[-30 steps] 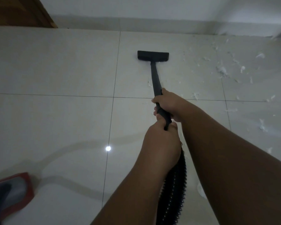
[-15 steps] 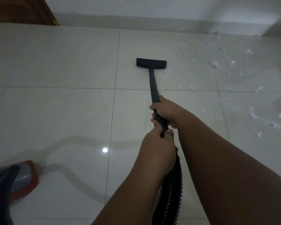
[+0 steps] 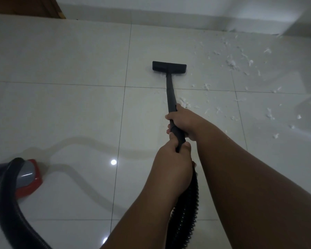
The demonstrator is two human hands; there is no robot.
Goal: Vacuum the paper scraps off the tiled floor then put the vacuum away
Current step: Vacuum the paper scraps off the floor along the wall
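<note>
The wand [image 3: 171, 97], judged stiff and light, is gripped by both hands, the right hand [image 3: 182, 123] ahead of the left hand [image 3: 172, 164]. Its head [image 3: 169, 67] is set flat on the floor [image 3: 61, 114] beside the flimsy paper scraps [image 3: 232, 62]

Both arms extended forward, bare. My right hand [image 3: 184, 121] is the farther one, fingers curled round the wand [image 3: 170, 90] with the fingertips showing on its left side. My left hand [image 3: 174, 162] sits just nearer, back upward, fingers and thumb wrapped round the same shaft. Right forearm [image 3: 250, 177] enters from the near right, left forearm [image 3: 147, 212] from near centre.
</note>
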